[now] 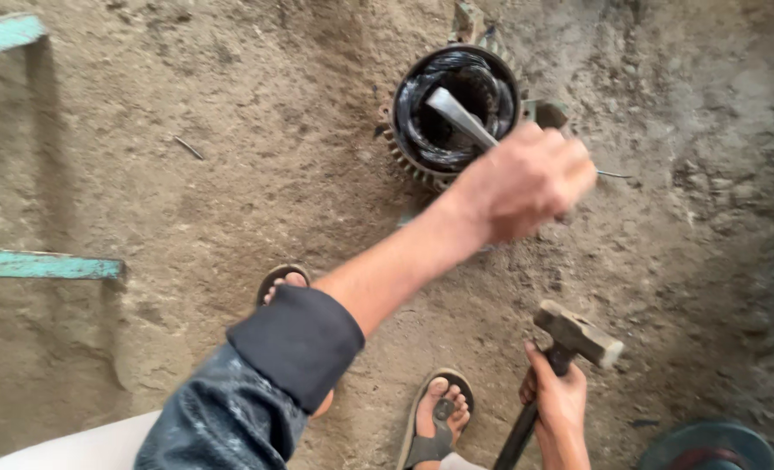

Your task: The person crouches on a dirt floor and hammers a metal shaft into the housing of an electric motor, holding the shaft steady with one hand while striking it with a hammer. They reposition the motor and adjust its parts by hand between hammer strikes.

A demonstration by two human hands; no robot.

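The left hand (526, 178) reaches out over the dirt floor (230, 174), its grip closed around a flat grey metal bar (456, 116). The bar slants up toward eleven o'clock from the fist, and its far end sits inside the open mouth of a motor housing (453, 109) lying on the ground at about twelve o'clock. The housing is a round metal shell with ribbed cooling fins along its lower left edge, dusty and brown outside. Inside it, a ring of glossy black windings catches the light around a dark hollow centre. A thin wire (613, 174) pokes out past the knuckles toward three o'clock.

Down at five o'clock, the right hand (556, 396) has its grip shut on the dark handle of a hammer (576, 335), just under the head. The blocky head is worn, pale at its striking face, and points toward three o'clock, well apart from the housing.

Two feet in sandals (435, 422) rest on the floor at six o'clock. A dark rolled sleeve (295, 344) covers the left forearm. Pale turquoise frame bars (43, 264) run along the nine o'clock edge.
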